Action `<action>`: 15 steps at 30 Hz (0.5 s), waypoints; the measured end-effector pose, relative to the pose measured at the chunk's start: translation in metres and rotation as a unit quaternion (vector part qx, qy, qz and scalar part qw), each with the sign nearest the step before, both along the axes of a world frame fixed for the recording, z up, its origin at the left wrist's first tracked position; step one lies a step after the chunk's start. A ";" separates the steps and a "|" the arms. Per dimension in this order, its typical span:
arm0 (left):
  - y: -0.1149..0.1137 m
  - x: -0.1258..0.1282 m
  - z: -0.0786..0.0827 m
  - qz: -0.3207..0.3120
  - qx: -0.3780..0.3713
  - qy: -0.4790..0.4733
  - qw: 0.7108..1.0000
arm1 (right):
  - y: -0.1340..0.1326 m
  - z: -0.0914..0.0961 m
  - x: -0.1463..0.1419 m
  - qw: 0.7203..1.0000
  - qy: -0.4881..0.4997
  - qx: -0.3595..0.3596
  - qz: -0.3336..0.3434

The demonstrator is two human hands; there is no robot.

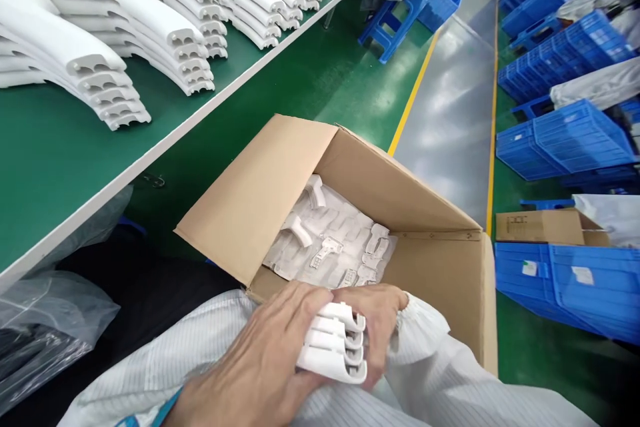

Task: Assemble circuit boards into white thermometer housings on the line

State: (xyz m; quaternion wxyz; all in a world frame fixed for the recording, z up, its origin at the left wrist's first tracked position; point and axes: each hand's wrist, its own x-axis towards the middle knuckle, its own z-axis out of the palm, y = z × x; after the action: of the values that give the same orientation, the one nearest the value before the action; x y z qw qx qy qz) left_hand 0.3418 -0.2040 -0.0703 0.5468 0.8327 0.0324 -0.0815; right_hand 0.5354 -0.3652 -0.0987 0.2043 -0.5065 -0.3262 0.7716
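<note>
My left hand (265, 360) and my right hand (377, 323) together clasp a small stack of white curved plastic parts (335, 343) just above the near edge of an open cardboard box (440, 267). The left hand's fingers wrap over the top of the stack. The right hand's fingers press against its far side. Inside the box lies a white moulded tray (330, 240) with a few more white parts in its pockets. Both arms wear white striped sleeves.
A green workbench (60, 153) on the left carries several rows of stacked white curved parts (150, 20). Clear plastic bags (45, 320) hang under the bench. Blue crates (570, 140), a blue stool (390, 20) and a closed carton (540, 227) stand on the green floor at right.
</note>
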 end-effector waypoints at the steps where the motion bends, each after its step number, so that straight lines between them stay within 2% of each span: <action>1: -0.002 0.008 -0.001 -0.005 -0.010 0.013 1.000 | 0.004 0.000 -0.007 1.000 -0.001 0.009 -0.008; 4: -0.001 0.022 -0.004 0.015 -0.022 0.069 0.997 | -0.003 0.000 -0.010 0.998 0.004 -0.015 -0.059; 7: 0.001 0.027 -0.010 0.042 -0.008 0.053 0.998 | -0.026 -0.009 0.006 0.992 0.038 -0.068 -0.095; 9: 0.005 0.024 -0.014 0.090 0.044 0.008 0.995 | -0.039 -0.025 0.017 0.980 -0.046 -0.108 -0.159; 12: 0.023 0.014 -0.011 0.209 0.120 -0.019 0.970 | -0.040 -0.067 0.021 0.923 -0.239 -0.168 -0.250; 15: 0.042 0.005 -0.003 0.301 0.154 -0.007 0.941 | -0.022 -0.118 0.009 0.845 -0.386 -0.246 -0.276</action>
State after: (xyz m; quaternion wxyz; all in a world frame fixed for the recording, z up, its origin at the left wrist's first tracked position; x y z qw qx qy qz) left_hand 0.3467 -0.1622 -0.0736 0.4109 0.8587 0.2901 0.0985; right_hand 0.5445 -0.3872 -0.2168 0.1347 -0.8663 -0.0248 0.4804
